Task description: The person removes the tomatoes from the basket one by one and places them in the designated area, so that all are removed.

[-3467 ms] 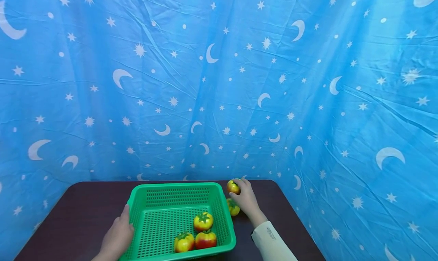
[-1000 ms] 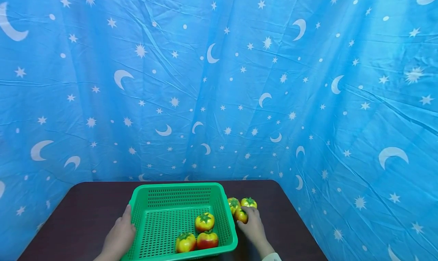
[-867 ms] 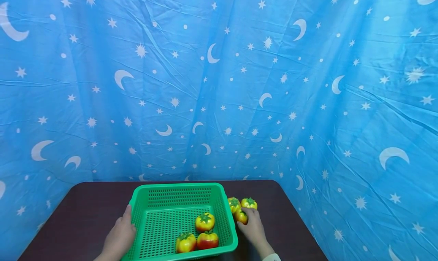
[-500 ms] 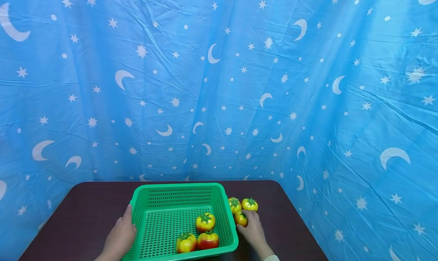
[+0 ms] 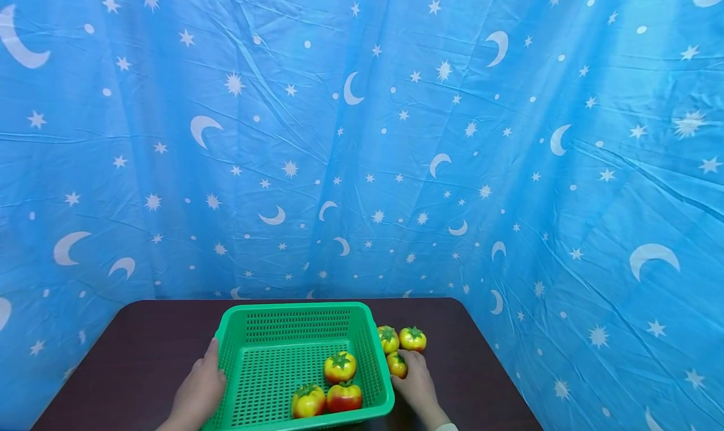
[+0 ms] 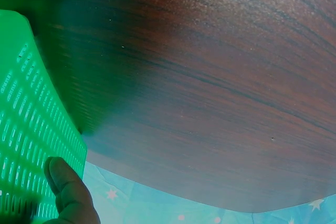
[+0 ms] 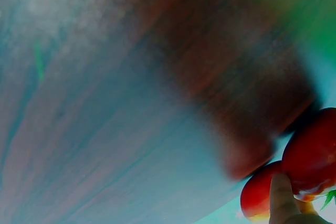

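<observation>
On the table, a green plastic basket (image 5: 294,355) holds three yellow-red tomatoes, one tomato (image 5: 340,367) behind two others. My left hand (image 5: 198,387) grips the basket's left side; in the left wrist view its fingers (image 6: 65,182) lie along the outer perforated wall. Right of the basket, my right hand (image 5: 415,381) holds a tomato (image 5: 397,365) low at the table, thumb on the near side and fingers over the far right. Two more tomatoes sit just beyond, one (image 5: 388,338) beside the basket wall and one (image 5: 413,338) farther right. The right wrist view shows a finger (image 7: 283,198) against red fruit (image 7: 312,153).
The dark wood-grain table (image 5: 153,349) extends on both sides of the basket, with rounded far corners. Behind it hangs a blue curtain (image 5: 362,167) printed with moons and stars.
Earlier my right hand held a tomato at the far right of the basket; two tomatoes now rest there. It has since taken a nearer tomato and drawn it slightly towards me. The left hand stayed.
</observation>
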A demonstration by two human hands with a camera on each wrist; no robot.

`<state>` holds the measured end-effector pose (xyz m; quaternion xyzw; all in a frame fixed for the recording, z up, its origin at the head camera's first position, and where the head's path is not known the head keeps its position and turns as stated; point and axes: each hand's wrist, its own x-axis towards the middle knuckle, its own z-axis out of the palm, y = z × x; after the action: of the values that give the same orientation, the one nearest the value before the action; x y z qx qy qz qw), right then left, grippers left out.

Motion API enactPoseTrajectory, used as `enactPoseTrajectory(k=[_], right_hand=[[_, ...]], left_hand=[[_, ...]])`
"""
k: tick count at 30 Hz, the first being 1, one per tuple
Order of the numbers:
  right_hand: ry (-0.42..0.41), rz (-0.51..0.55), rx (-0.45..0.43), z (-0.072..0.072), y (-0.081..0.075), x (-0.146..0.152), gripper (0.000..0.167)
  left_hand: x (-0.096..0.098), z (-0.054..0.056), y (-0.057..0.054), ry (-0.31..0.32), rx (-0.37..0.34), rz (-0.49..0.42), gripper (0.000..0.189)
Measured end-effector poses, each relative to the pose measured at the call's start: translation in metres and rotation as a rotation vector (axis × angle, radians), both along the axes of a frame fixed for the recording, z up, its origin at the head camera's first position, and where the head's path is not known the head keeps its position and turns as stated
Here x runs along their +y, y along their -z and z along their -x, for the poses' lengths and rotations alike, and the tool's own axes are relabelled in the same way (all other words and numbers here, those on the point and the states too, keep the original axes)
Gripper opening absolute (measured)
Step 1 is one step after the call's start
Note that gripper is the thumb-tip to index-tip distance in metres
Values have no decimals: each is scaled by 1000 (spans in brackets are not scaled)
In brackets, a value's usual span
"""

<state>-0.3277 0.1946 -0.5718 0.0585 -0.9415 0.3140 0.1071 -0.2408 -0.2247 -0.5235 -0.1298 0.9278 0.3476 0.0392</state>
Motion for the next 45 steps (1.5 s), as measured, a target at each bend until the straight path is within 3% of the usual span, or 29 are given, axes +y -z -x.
enactPoseTrajectory(k=[12,22,33,37,45], right_hand=[[-27,-68,20,-3,-1,3,55],[0,-72,80,-6,-4,0,44],[31,-35,20,-4,-7,1,50],[32,-23,9,-2,-15,2,53],[7,32,42,8,-49,0,52]], left_hand=[[1,-1,1,8,16,-16,69],[0,0,-2,-1,8,8,69],[1,0,-1,-3,15,20,69],[1,1,0,-6,13,22,70],[0,2,4,-6,22,27,69]])
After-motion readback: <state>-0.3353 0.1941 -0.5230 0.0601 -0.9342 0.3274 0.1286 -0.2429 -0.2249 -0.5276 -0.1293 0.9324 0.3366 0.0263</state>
